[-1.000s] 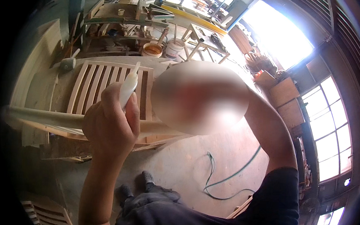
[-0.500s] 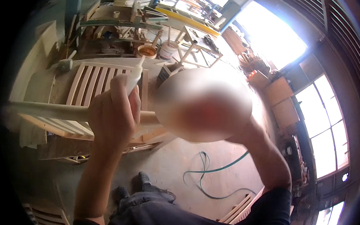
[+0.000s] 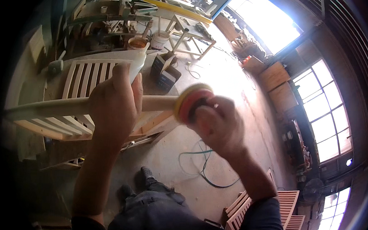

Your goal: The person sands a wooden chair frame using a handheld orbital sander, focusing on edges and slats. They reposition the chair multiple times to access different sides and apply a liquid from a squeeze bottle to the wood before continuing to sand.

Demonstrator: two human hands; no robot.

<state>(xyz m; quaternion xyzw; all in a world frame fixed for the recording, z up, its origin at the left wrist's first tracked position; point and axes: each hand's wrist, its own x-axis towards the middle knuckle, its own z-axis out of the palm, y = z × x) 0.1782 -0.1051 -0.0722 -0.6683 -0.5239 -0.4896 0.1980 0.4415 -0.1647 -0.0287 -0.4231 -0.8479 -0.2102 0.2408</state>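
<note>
Landmark: the pale round wooden pole (image 3: 158,103). Left hand (image 3: 115,103) is closing around it mid-length, back of hand facing the camera, wrist roughly straight, forearm standing near vertical below the pole. Thumb and index are also pinching a white nozzle bottle (image 3: 136,67), which is sticking up just above the pole, tip up. Far fingers are hiding behind the hand. Right hand (image 3: 218,126) is gripping a red-and-yellow disc (image 3: 188,101) with bent fingers; forearm is slanting up-left from lower right. Disc is sitting at the pole's right end; can't tell if it's touching. Slatted wooden panel (image 3: 94,76) is lying beyond the pole, open box (image 3: 163,79) beyond its right part.
</note>
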